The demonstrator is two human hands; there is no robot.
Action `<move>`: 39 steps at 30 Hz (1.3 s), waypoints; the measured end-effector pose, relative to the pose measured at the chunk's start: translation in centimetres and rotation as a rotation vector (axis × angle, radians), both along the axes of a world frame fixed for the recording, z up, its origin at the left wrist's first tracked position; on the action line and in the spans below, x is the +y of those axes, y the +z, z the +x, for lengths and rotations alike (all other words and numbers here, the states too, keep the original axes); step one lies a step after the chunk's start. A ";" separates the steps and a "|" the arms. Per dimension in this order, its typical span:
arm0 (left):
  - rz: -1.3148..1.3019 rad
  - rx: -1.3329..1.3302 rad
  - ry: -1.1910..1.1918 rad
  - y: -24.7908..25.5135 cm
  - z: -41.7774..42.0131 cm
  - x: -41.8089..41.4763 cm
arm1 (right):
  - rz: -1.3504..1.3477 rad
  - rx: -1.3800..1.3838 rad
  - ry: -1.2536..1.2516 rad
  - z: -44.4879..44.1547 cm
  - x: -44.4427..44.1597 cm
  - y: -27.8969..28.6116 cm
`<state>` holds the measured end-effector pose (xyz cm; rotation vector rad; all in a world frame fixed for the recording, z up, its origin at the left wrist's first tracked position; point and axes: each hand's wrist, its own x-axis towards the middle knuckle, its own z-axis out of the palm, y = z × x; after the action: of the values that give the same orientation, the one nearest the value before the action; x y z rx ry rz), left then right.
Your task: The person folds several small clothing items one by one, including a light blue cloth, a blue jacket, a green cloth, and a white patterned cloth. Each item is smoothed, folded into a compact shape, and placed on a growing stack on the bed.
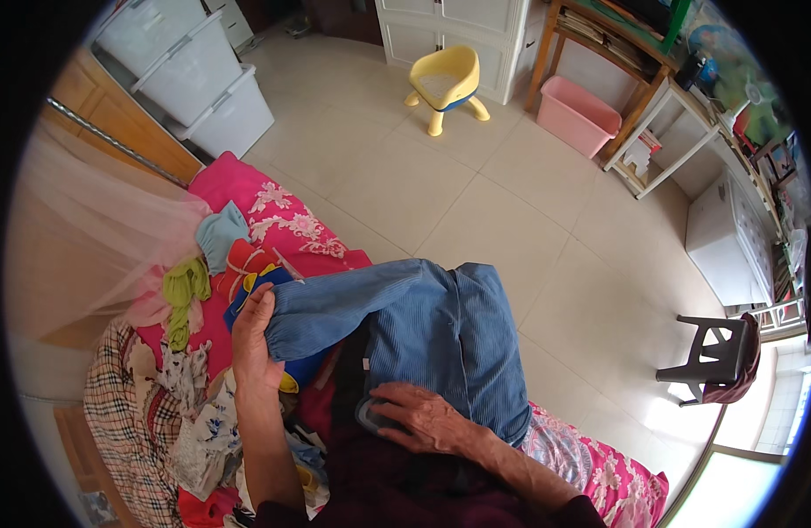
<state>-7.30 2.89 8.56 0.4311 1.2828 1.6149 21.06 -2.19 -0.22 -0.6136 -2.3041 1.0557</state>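
Note:
A blue corduroy garment with a gathered cuff lies across the person's lap. My left hand grips that cuff, its thumb on top, and the sleeve stretches out to the right from it. Lower down, my right hand rests with spread fingers on the near edge of the garment, by a rounded blue part. Beside my left hand are a red garment and a blue and yellow one. A green cloth and a light blue cloth lie farther left on the pink floral bedding.
A plaid cloth and a heap of mixed clothes lie at the left, under a sheer pink net. Beyond the bed stand white storage boxes, a yellow child's chair, a pink bin and a dark plastic stool.

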 end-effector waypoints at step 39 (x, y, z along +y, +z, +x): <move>0.531 1.473 -1.088 -2.7 12.7 -7.1 | -1.233 0.563 -1.018 -0.7 14.8 -8.0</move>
<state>5.37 -4.20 5.89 2.4334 1.0605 0.4524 20.39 12.63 -8.24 -1.4424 -0.4557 1.6423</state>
